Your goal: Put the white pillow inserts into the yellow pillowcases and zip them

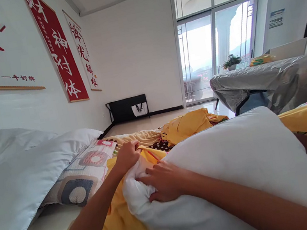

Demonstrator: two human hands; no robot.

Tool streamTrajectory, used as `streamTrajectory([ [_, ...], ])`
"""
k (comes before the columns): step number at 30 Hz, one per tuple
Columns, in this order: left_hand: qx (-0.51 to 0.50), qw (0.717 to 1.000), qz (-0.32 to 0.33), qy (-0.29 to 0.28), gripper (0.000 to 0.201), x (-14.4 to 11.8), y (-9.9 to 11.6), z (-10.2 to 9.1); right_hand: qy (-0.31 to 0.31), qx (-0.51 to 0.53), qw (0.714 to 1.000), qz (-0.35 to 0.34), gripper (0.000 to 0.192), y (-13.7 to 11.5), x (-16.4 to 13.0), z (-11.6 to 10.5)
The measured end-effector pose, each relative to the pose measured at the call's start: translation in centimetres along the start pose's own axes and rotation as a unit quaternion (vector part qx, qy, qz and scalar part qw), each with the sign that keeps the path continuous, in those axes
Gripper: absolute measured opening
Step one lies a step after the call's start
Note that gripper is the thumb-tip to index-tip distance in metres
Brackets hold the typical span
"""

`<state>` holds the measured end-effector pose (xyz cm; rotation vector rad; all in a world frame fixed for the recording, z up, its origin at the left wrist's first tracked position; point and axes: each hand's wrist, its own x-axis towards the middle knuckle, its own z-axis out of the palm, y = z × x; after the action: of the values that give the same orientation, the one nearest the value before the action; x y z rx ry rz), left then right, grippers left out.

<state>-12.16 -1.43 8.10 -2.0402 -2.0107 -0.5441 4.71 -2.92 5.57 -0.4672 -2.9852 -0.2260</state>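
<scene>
A large white pillow [238,155] lies across the bed in front of me. Its near-left corner sits inside the mouth of a yellow pillowcase [125,223]. My left hand [127,155] is shut on the yellow fabric edge at the top of that corner. My right hand [165,179] presses on the white pillow's corner, fingers bent and gripping the stuffing. The rest of the yellow cloth trails under my arms toward the bottom of the view.
Two white pillows [20,186] and a patterned pillow [86,174] lie at the left against the wall. Crumpled yellow bedding [187,124] lies beyond my hands. A table under grey plastic sheeting [277,77] stands at right, before glass balcony doors [213,49].
</scene>
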Motion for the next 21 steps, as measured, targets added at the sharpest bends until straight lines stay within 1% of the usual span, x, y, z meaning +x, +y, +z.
streamTrajectory([
  [2,0.016,1.000,0.018,0.006,0.015,-0.2,1.9,-0.2,0.017,-0.005,0.999,0.036,0.060,1.1,0.8,0.9],
  [4,0.036,0.999,0.039,0.004,0.016,-0.6,3.5,0.1,0.038,-0.017,0.995,0.095,0.044,2.5,1.5,2.0],
  [6,0.055,0.997,0.061,-0.007,0.020,-0.9,4.5,0.8,0.048,-0.032,0.986,0.155,0.030,3.9,2.0,3.1],
  [8,0.072,0.994,0.077,-0.020,0.025,-1.2,4.7,1.6,0.052,-0.040,0.978,0.195,0.030,5.0,2.1,3.9],
  [11,0.096,0.991,0.089,-0.019,0.033,-1.0,3.7,2.5,0.066,-0.047,0.972,0.219,0.035,5.9,1.7,4.6],
  [14,0.110,0.992,0.064,0.002,0.039,-0.4,2.4,3.0,0.098,-0.055,0.966,0.232,0.042,5.6,1.1,4.9],
  [16,0.108,0.993,0.036,0.009,0.037,0.2,2.0,3.3,0.129,-0.066,0.962,0.231,0.046,4.9,0.6,5.1],
  [18,0.098,0.995,0.020,0.004,0.030,0.8,2.3,3.6,0.148,-0.085,0.960,0.220,0.045,3.9,0.4,5.3],
  [19,0.092,0.996,0.017,-0.002,0.027,1.1,2.6,3.7,0.144,-0.095,0.962,0.211,0.043,3.3,0.3,5.4],
  [21,0.077,0.997,0.019,-0.013,0.026,1.7,3.8,3.9,0.116,-0.107,0.970,0.187,0.037,2.4,0.5,5.6],
])
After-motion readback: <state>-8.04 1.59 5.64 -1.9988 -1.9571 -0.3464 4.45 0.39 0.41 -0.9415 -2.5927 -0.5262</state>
